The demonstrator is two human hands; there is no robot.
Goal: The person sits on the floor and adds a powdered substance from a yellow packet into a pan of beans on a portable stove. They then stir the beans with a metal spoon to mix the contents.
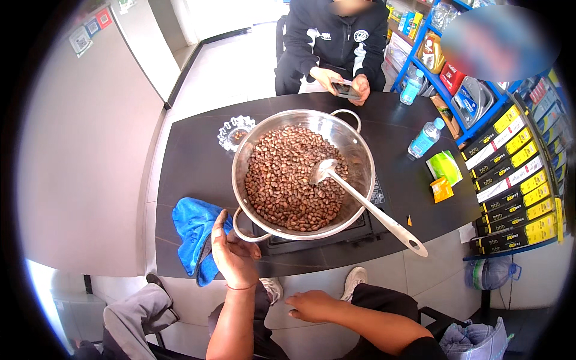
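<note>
My left hand (pixel 235 258) is raised at the table's near edge, fingers apart and partly bent, beside a crumpled blue cloth (pixel 193 231) and the lower pot handle; I cannot tell whether it touches either. My right hand (pixel 312 306) hangs low over my lap, fingers loosely bent, holding nothing visible. A wide two-handled steel pot (pixel 357 162) is filled with small reddish-brown nuts or beans (pixel 282 180), standing on a dark cooker plate. A long-handled metal utensil (pixel 378 216) lies in it, its handle sticking out to the right.
On the black table (pixel 180 168) are a glass dish (pixel 228 132), two bottles (pixel 423 141) (pixel 411 87) and green and orange packets (pixel 444 168). A co-worker (pixel 330 48) opposite holds a phone (pixel 345 89). Stocked blue shelves (pixel 456 108) and stacked long boxes (pixel 516 192) line the right.
</note>
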